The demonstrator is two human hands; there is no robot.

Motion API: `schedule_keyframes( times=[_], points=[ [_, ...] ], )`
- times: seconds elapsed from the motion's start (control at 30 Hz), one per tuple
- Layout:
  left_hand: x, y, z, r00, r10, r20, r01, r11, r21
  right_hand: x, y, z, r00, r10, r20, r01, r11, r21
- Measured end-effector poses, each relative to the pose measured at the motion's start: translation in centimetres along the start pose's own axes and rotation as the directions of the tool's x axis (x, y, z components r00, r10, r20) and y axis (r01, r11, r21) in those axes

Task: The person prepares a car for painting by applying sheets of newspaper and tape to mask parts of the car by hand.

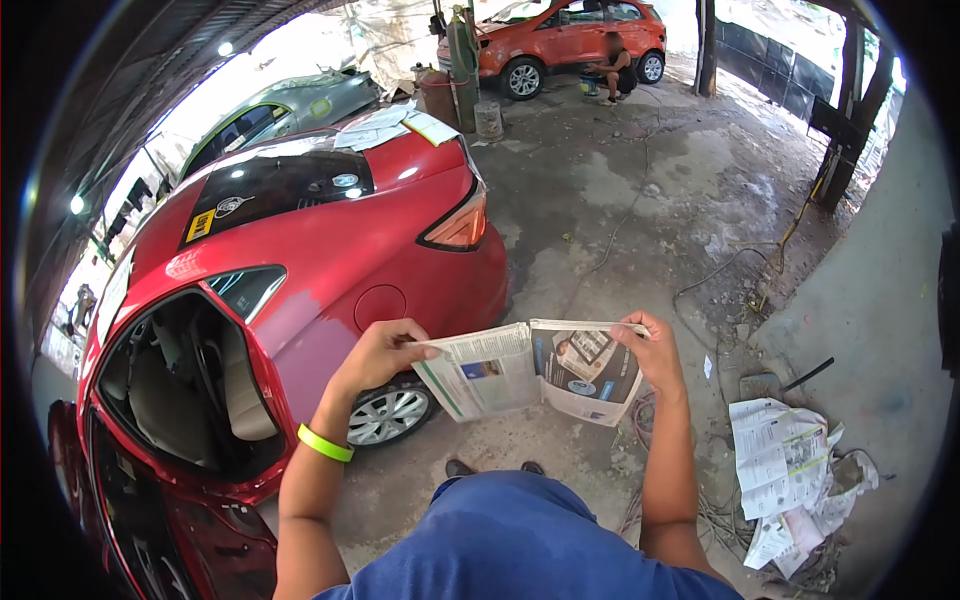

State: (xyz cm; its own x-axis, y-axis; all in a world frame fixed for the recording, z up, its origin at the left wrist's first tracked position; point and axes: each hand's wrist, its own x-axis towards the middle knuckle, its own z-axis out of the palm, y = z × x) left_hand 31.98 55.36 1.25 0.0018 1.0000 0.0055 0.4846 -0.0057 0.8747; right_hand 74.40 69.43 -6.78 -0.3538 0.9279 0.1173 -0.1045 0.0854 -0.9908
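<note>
Between my two hands a newspaper (490,385) is spread, with a fold down its middle and a dark printed advert on the right half. My left hand (385,352) pinches its upper left corner between thumb and fingers. At the upper right corner, my right hand (650,350) grips the sheet the same way. Just left of the paper stands a red car (340,260), its rear side door open and a dull, paler patch on the rear panel. Part of its rear wheel (390,415) shows below my left hand.
Papers (385,125) lie on the car's trunk. Crumpled newspaper (785,470) and a hose (690,300) are on the floor at right. Gas cylinders (463,70) stand beyond the car. A person (622,72) squats beside an orange car (570,45); a silver car (285,110) is behind.
</note>
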Motion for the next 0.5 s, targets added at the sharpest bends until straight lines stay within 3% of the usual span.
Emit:
schedule_keyframes(
  times=[0.07,0.1,0.2,0.23,0.37,0.47,0.5],
  points=[
    [-0.4,-1.9,0.7,0.964,0.054,-0.262,-0.136,0.943,-0.305,0.2,0.4,1.2,0.997,-0.041,-0.06,0.047,0.994,0.101],
    [-0.2,-2.2,1.5,0.915,0.088,-0.394,-0.226,0.92,-0.319,0.5,0.6,1.9,0.995,-0.057,-0.087,0.064,0.994,0.084],
    [0.5,-1.0,3.1,0.684,0.139,-0.716,-0.248,0.968,-0.048,1.7,0.3,4.3,0.981,-0.122,-0.152,0.126,0.992,0.021],
    [0.6,-1.0,3.1,0.609,0.224,-0.761,-0.203,0.971,0.123,2.0,0.0,4.9,0.974,-0.153,-0.169,0.155,0.988,-0.001],
    [-0.1,-0.7,1.1,0.555,0.224,-0.801,-0.173,0.973,0.153,3.0,-0.2,5.1,0.97,-0.149,-0.19,0.153,0.988,0.007],
    [-0.1,-1.4,0.0,0.648,0.159,-0.745,-0.16,0.984,0.071,3.4,-0.7,5.7,0.979,-0.111,-0.171,0.109,0.994,-0.021],
    [0.0,-1.1,-0.3,0.696,0.091,-0.713,-0.172,0.984,-0.042,3.8,-0.3,5.3,0.99,-0.083,-0.11,0.079,0.996,-0.042]
  ],
)
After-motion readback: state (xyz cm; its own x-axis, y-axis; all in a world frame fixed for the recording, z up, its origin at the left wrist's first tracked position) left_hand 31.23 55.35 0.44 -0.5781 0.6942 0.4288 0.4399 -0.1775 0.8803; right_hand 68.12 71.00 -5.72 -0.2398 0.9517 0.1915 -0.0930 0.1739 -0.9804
